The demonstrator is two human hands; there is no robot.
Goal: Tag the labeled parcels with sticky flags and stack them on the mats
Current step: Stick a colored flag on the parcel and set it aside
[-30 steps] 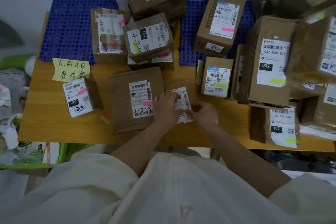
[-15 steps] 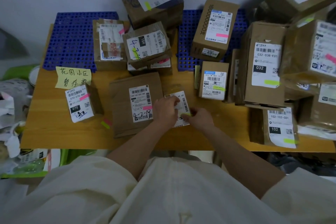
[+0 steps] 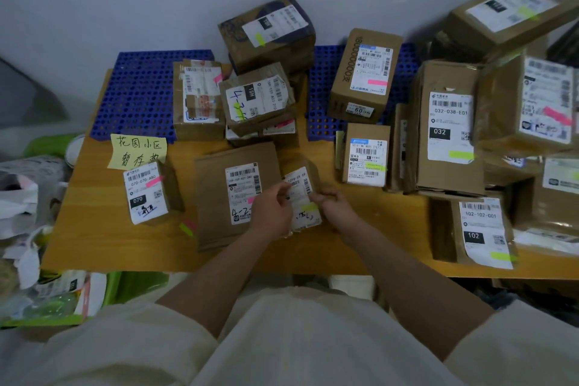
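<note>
Head view: my left hand [image 3: 273, 209] and right hand [image 3: 332, 204] grip the small parcel [image 3: 301, 197]; careless handling could peel its green flag [image 3: 308, 207].

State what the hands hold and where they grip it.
Both grip the small brown cardboard parcel with a white label: the left hand at its left edge, the right hand at its right edge.

I'm at what looks like a parcel pickup or sorting point. My wooden table [image 3: 94, 238] is crowded with labelled cardboard parcels [image 3: 445, 131], piled highest at three o'clock. Blue perforated mats [image 3: 138, 97] lie at eleven and twelve. A handwritten yellow note [image 3: 138, 150] at ten o'clock names a storage area.
</note>
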